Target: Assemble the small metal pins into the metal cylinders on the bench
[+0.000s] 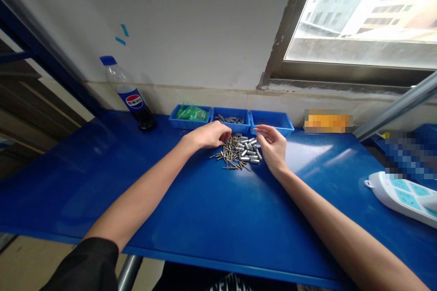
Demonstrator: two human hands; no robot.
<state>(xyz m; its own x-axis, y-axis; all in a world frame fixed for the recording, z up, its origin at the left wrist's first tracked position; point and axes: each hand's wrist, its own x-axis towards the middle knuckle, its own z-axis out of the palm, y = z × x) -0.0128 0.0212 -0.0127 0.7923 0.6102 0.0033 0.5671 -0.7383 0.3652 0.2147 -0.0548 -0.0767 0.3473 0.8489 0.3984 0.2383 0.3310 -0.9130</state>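
Note:
A heap of small metal parts (239, 152) lies on the blue table (191, 209): brass-coloured pins on its left, short silver pieces on its right. My left hand (210, 135) rests at the heap's left edge, knuckles up, fingers curled down onto the pins; what they pinch is hidden. My right hand (273, 145) sits at the heap's right edge, palm turned toward the left hand, fingers apart and slightly bent, nothing visible in them.
Three blue bins stand against the wall: the left bin (190, 118) holds green parts, the middle bin (231, 119) silver pieces, the right bin (272, 122) looks nearly bare. A cola bottle (128, 93) stands at left. A white device (403, 195) lies at right.

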